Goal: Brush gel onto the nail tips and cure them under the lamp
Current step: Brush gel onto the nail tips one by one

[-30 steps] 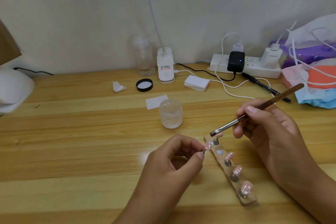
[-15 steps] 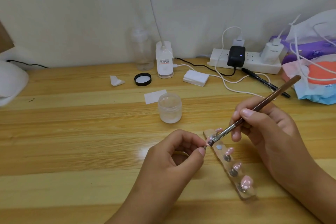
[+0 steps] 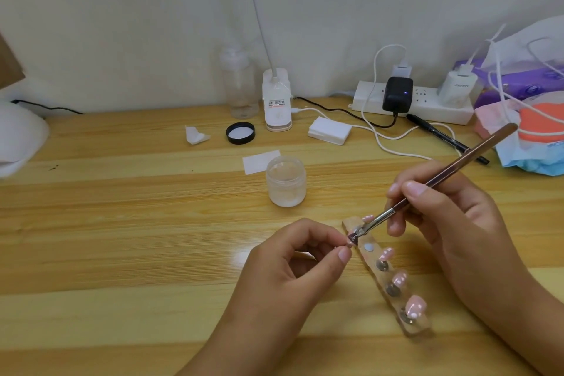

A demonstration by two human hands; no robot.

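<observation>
1. You are in the brushing part of the job. Your left hand point(image 3: 293, 265) holds one small nail tip point(image 3: 348, 243) up off the table, and the dark hairs of the brush point(image 3: 476, 154) touch it.
2. The holder strip point(image 3: 424, 327) lies near the front edge of the table, right of the middle. Four more pink nail tips sit on its little stands. One spot on it is bare and shows a pale blue dot point(image 3: 368, 247). I think that spot is where the tip in your hand goes.
3. I cannot tell which of the tips on the strip have gel on them.
4. The gel jar point(image 3: 286, 181) stands open in the middle of the table, just behind your hands. Its black lid point(image 3: 240, 133) lies farther back, toward the far edge.
5. The curing part looks not yet done for this tip. A round white thing point(image 3: 18, 137) sits at the left edge of the table. It may be the curing lamp, but I cannot be sure. I see no nail tips near it.
6. Your left fingers: the thumb and first finger are pressed together on the nail tip. The other fingers curl in behind them.
7. Your right hand point(image 3: 442, 217) holds the brush like a pencil. The thumb and fingers are clamped on the brown handle, just above the shiny metal part.
8. What is left, I think: finish this tip, put it back on the strip, brush any others, then cure them all.
</observation>
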